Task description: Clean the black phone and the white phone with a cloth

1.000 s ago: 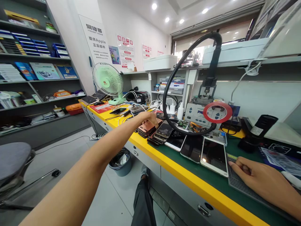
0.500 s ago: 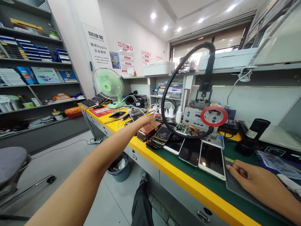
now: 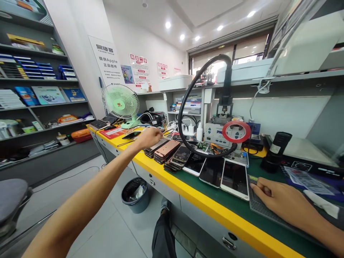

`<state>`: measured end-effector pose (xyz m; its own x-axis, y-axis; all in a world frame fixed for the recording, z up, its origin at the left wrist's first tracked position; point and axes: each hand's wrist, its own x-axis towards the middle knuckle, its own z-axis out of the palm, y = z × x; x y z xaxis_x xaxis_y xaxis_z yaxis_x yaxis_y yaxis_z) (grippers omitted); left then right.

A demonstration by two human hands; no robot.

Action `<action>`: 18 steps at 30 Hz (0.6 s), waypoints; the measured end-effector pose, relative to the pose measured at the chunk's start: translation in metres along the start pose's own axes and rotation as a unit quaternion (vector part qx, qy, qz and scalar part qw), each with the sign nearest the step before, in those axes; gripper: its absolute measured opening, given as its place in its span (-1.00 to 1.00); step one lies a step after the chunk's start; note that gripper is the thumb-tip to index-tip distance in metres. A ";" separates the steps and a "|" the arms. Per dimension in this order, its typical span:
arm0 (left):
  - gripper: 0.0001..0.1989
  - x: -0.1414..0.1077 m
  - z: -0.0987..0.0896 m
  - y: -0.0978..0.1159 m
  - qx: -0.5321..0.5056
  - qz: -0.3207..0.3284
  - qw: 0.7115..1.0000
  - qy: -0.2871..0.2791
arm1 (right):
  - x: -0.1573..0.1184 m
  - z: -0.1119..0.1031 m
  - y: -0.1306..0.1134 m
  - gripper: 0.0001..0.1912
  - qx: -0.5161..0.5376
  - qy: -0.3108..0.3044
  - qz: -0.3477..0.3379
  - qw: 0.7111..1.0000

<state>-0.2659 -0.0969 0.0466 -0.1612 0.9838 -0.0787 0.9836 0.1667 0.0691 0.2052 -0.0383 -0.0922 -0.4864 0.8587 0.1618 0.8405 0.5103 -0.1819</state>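
My left hand (image 3: pixel 150 138) hovers over the far end of a stack of silver phone bodies (image 3: pixel 159 144), its fingers curled in and nothing visible in them. Beside that stack lie a pile of rose-gold phone bodies (image 3: pixel 167 148) and a pile of dark phone parts (image 3: pixel 177 159). To their right are a white-framed tablet (image 3: pixel 195 164), a black-screened tablet (image 3: pixel 212 172) and another white-framed tablet (image 3: pixel 235 179). My right hand (image 3: pixel 276 197) rests in a loose fist on a grey perforated pad (image 3: pixel 264 212), near the last tablet.
A black hose (image 3: pixel 182 107) arcs over the phones, with red tape (image 3: pixel 236 132) hanging by a soldering station (image 3: pixel 213 133). A green fan (image 3: pixel 120 104) stands at the bench's far end. A black torch-like device (image 3: pixel 276 152) stands right. A bin (image 3: pixel 135 197) sits below.
My left hand has moved from the rose-gold pile leftward to above the silver stack, uncovering the rose-gold pile. My right hand stays on the pad. The view has shifted slightly.
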 end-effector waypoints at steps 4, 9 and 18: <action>-0.52 -0.039 0.056 -0.006 0.022 0.036 0.994 0.101 | 0.001 0.000 -0.001 -0.61 0.003 0.002 0.000 1.000; -0.45 -0.050 0.110 -0.004 0.036 0.017 0.988 0.148 | 0.000 0.001 0.000 -0.60 0.017 0.022 -0.006 1.000; -0.20 -0.031 0.122 -0.023 0.005 -0.225 0.949 0.220 | 0.000 -0.007 -0.011 -0.57 0.047 0.020 0.017 0.999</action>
<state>-0.2739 -0.1398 -0.0739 -0.5808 0.7462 0.3253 0.8078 0.5778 0.1169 0.1979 -0.0439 -0.0832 -0.4467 0.8739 0.1919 0.8290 0.4849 -0.2785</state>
